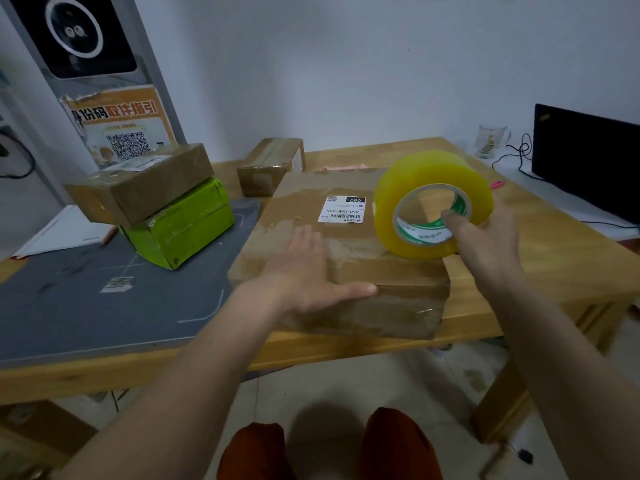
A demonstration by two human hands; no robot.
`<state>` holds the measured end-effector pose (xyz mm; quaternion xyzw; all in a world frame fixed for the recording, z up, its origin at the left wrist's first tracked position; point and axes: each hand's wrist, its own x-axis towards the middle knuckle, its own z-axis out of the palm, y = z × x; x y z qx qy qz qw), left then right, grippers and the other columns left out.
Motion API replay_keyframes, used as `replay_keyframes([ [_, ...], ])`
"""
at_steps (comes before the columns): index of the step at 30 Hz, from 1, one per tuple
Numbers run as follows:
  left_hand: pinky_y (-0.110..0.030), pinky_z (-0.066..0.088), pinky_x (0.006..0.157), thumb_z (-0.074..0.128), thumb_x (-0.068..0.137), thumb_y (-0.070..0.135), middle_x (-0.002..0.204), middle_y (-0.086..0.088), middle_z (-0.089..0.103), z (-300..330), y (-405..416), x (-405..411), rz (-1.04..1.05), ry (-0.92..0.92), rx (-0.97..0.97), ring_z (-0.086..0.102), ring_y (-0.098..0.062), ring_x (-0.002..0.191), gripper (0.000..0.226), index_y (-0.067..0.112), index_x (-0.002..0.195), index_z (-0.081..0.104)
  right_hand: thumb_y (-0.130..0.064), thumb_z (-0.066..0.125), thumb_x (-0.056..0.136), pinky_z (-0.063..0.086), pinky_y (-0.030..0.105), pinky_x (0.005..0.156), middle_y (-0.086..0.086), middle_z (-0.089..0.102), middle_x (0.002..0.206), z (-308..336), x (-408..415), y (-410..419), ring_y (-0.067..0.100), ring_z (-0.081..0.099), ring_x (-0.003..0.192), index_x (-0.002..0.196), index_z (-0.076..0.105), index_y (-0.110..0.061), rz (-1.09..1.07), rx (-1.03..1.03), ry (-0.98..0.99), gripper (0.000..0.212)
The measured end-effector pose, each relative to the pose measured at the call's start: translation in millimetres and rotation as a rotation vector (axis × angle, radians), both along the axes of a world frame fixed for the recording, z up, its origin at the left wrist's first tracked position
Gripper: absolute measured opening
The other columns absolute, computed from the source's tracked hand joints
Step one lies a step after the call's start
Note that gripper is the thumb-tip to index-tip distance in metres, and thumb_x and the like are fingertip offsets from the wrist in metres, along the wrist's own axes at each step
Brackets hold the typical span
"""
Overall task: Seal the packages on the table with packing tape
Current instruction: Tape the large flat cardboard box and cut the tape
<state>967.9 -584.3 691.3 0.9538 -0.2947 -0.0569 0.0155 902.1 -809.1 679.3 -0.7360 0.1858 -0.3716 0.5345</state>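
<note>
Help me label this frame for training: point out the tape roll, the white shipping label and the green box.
tape roll (401, 188): head view, on its yellow outer band.
white shipping label (341, 210): head view, at the label's middle.
green box (188, 223): head view, on its front face.

Yellow tape roll (415, 188) upright on taped brown box (349, 247).

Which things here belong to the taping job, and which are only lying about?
For the job: tape roll gripped by the right hand; large box under the flat left hand; small brown box; stacked brown box on green box.

Lying about: glass mug, black monitor, pink pen.
</note>
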Motion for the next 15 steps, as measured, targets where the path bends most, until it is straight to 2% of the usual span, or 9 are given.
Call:
replay_keyframes([
  [3,-0.031,-0.004,0.116,0.034,0.059,0.097,0.164,0.0,-0.01,-9,-34,-14,-0.211,0.024,-0.075,-0.012,-0.014,0.15,0.132,0.017,0.157,-0.005,-0.019,0.069,0.087,0.052,0.036,0.085,-0.004,0.067,0.102,0,0,3,0.015,0.063,0.095,0.118,0.061,-0.02,-0.01,0.024,0.004,0.032],
  [6,-0.031,0.0,0.118,0.046,0.071,0.087,0.164,0.003,-0.008,-14,-47,-12,-0.235,-0.052,-0.102,-0.009,-0.012,0.15,0.12,0.018,0.157,-0.002,-0.028,0.077,0.079,0.051,0.036,0.085,0.0,0.067,0.112,-7,2,9,0.018,0.063,0.104,0.122,0.062,-0.019,0.017,0.194,0.035,0.046],
  [8,-0.032,0.002,0.119,0.046,0.076,0.083,0.165,0.003,-0.006,-17,-47,-11,-0.228,-0.078,-0.116,-0.007,-0.013,0.15,0.114,0.018,0.157,-0.001,-0.033,0.078,0.078,0.052,0.04,0.083,0.008,0.067,0.11,-10,3,11,0.026,0.063,0.105,0.119,0.065,-0.015,-0.002,0.285,0.101,0.047],
  [10,-0.031,0.001,0.119,0.046,0.078,0.08,0.165,0.002,-0.007,-18,-46,-10,-0.226,-0.075,-0.117,-0.008,-0.013,0.15,0.112,0.017,0.157,-0.003,-0.031,0.074,0.081,0.055,0.05,0.085,0.016,0.07,0.101,-4,1,7,0.034,0.065,0.1,0.101,0.072,-0.017,0.001,0.258,0.104,0.025],
  [11,-0.031,0.0,0.12,0.045,0.079,0.08,0.165,0.001,-0.008,-18,-46,-10,-0.227,-0.065,-0.107,-0.009,-0.013,0.15,0.112,0.016,0.157,-0.004,-0.028,0.072,0.083,0.055,0.053,0.084,0.012,0.072,0.094,0,-1,4,0.035,0.066,0.096,0.088,0.074,-0.02,0.01,0.236,0.089,0.01],
  [12,-0.031,-0.002,0.119,0.045,0.079,0.079,0.164,0.001,-0.009,-17,-46,-10,-0.227,-0.054,-0.096,-0.01,-0.013,0.15,0.112,0.016,0.157,-0.005,-0.026,0.071,0.084,0.057,0.053,0.081,0.005,0.073,0.086,6,-4,-1,0.032,0.067,0.093,0.075,0.074,-0.028,0.015,0.22,0.07,0.009],
  [13,-0.03,-0.003,0.119,0.044,0.079,0.079,0.164,0.0,-0.01,-16,-46,-10,-0.224,-0.046,-0.09,-0.011,-0.013,0.15,0.112,0.015,0.157,-0.006,-0.024,0.07,0.085,0.058,0.049,0.075,-0.004,0.073,0.078,10,-6,-6,0.026,0.068,0.09,0.068,0.074,-0.034,0.024,0.223,0.051,0.02],
  [15,-0.028,-0.005,0.116,0.044,0.08,0.079,0.164,0.001,-0.011,-16,-45,-9,-0.216,-0.035,-0.084,-0.012,-0.012,0.15,0.112,0.015,0.156,-0.006,-0.023,0.069,0.088,0.059,0.042,0.067,-0.012,0.07,0.077,11,-9,-16,0.017,0.067,0.086,0.068,0.072,-0.036,0.047,0.282,0.006,0.024],
])
